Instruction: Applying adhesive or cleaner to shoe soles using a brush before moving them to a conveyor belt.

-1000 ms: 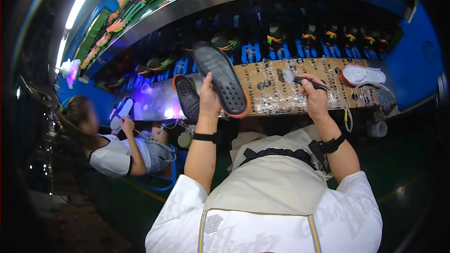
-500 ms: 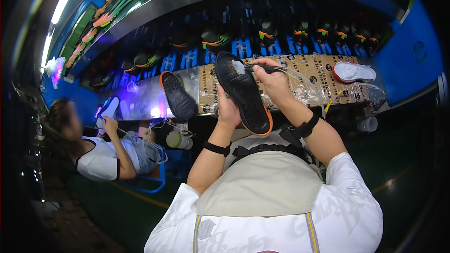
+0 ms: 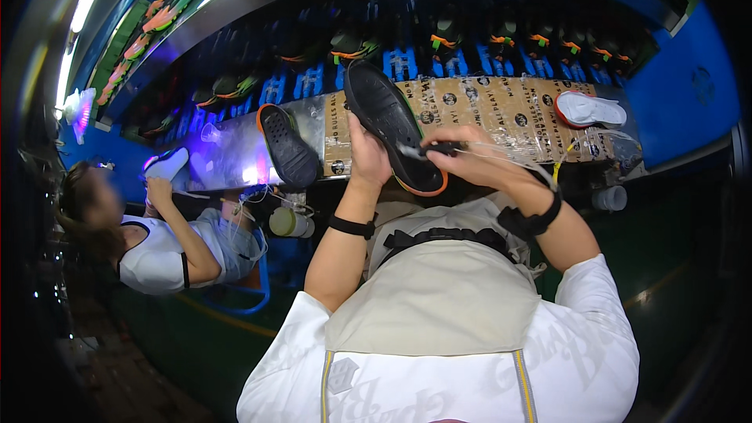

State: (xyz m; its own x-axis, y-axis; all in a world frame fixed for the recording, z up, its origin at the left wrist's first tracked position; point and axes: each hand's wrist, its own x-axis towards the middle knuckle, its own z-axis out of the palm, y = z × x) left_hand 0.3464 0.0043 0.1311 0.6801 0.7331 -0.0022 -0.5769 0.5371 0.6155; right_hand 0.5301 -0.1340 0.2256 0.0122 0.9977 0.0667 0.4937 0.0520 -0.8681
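Here the step in hand appears to be brushing the underside of a shoe sole, and it likely goes best if the sole stays braced and tilted toward the worker while the brush runs in even strokes along the rim, without loading the tread grooves. At the left, a co-worker (image 3: 168, 247) sits by the bench. A second black sole (image 3: 287, 145) lies on the bench edge (image 3: 227, 158), just left of the work. The left hand (image 3: 368, 158) is closed around the black sole with the orange rim (image 3: 392, 129), supporting it from behind, raised above the cardboard-covered bench top. The right hand (image 3: 470, 158) is closed narrowly on a small dark brush (image 3: 439, 149), whose tip touches the sole's lower half. At far right, a white and red sole (image 3: 589, 110) rests on the cardboard (image 3: 509, 113).
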